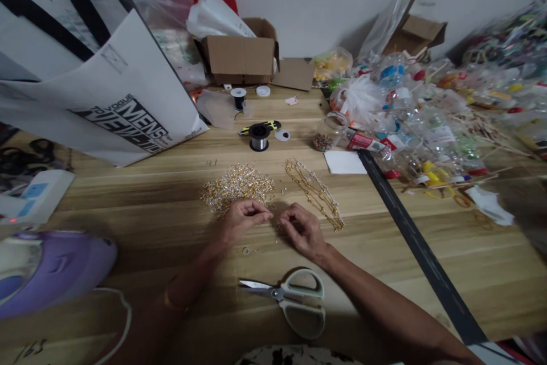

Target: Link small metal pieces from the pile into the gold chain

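Note:
My left hand (pixel 247 220) is closed in a pinch beside a pile of small gold and silver metal pieces (pixel 237 184). Whatever sits between its fingertips is too small to name. Close by on the right, my right hand (pixel 301 229) has its fingers curled together, and I cannot make out what they hold. Several gold and silver chains (pixel 317 193) lie just beyond that hand. A short chain with a ring (pixel 254 250) rests on the table below the left hand. Nearer to me lie scissors (pixel 294 298) with pale handles, blades pointing left.
Behind the pile stand a wire spool (pixel 258 138), yellow-black pliers (pixel 269 124) and a dark thread spool (pixel 239 100). A glass jar (pixel 331 131) and many plastic bottles (pixel 440 131) crowd the right. A large white bag (pixel 128 86) and a purple appliance (pixel 72 268) stand left.

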### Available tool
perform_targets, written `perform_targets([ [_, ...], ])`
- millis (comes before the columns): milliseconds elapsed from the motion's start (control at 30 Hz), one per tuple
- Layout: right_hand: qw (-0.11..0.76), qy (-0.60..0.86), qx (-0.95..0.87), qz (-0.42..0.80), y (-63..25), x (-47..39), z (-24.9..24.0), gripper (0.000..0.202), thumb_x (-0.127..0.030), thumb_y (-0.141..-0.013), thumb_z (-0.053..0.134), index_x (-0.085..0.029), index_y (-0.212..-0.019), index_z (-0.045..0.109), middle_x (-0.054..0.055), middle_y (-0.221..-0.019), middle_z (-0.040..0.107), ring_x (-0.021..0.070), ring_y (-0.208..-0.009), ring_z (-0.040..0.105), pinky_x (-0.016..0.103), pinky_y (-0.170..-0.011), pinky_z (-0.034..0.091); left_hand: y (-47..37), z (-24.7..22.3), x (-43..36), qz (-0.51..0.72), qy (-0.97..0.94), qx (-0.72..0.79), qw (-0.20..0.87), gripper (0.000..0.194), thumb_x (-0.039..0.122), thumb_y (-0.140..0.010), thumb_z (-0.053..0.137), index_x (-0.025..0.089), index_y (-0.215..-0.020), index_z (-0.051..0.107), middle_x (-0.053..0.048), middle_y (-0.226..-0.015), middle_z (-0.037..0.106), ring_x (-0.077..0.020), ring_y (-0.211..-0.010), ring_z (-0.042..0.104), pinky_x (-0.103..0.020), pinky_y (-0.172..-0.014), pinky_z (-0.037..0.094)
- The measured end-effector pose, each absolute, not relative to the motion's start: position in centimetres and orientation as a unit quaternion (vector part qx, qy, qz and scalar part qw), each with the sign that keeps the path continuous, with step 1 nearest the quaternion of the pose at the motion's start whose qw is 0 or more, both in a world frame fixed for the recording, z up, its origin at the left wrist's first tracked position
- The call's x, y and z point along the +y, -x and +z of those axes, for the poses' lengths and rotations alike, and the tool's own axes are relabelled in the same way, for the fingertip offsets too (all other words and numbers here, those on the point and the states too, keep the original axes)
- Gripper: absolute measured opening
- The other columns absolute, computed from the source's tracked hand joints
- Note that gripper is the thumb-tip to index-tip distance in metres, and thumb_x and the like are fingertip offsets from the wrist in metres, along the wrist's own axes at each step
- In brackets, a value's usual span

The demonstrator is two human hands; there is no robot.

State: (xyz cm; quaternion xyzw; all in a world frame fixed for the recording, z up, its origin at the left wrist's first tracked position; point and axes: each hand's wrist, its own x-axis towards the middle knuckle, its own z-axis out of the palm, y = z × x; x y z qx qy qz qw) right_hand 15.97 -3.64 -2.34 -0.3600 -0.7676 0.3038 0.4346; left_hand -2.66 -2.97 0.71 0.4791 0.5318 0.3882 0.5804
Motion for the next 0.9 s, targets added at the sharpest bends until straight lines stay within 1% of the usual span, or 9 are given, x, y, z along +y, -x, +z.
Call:
perform_targets([
  [200,0.431,0.355,-0.773,0.301,-15.88,-3.71,-1.95,0.008,-0.020,-0.087,0.052,-0.018,-0.080,0.055,0.003,-0.070,0.056,0.0145,-0.064,0.052,0.026,-0.059,0.041,2.09,0.75,-3.22,0.369,-0.482,0.550,0.574,0.011,0.022,-0.061,0.072,0.013,-0.064,0.067,-0.003,-0.064,0.068,-0.0119,-0.060,0.060,-0.021,-0.059,0.046],
  [433,0.438,0.350,-0.778,0.284,-15.89,-3.68,-1.83,0.007,-0.018,-0.086,0.052,-0.018,-0.080,0.054,0.002,-0.069,0.054,0.0135,-0.063,0.050,0.025,-0.057,0.039,1.86,0.91,-3.42,0.361,-0.498,0.554,0.562,0.012,0.023,-0.063,0.071,0.012,-0.067,0.067,-0.004,-0.068,0.069,-0.0134,-0.064,0.061,-0.023,-0.063,0.047],
  [600,0.435,0.350,-0.780,0.284,-15.84,-3.68,-1.90,0.007,-0.019,-0.086,0.052,-0.018,-0.080,0.054,0.002,-0.069,0.055,0.0136,-0.063,0.050,0.025,-0.057,0.039,1.80,0.89,-3.60,0.370,-0.513,0.542,0.553,0.011,0.022,-0.065,0.070,0.012,-0.068,0.066,-0.005,-0.070,0.070,-0.0141,-0.066,0.062,-0.023,-0.065,0.048],
  [900,0.430,0.352,-0.780,0.288,-15.90,-3.67,-2.19,0.007,-0.020,-0.086,0.052,-0.019,-0.079,0.054,0.002,-0.069,0.055,0.0140,-0.063,0.050,0.025,-0.058,0.039,1.64,0.40,-3.72,0.392,-0.531,0.530,0.533,0.008,0.020,-0.066,0.070,0.012,-0.067,0.066,-0.005,-0.068,0.069,-0.0142,-0.064,0.062,-0.023,-0.063,0.048],
])
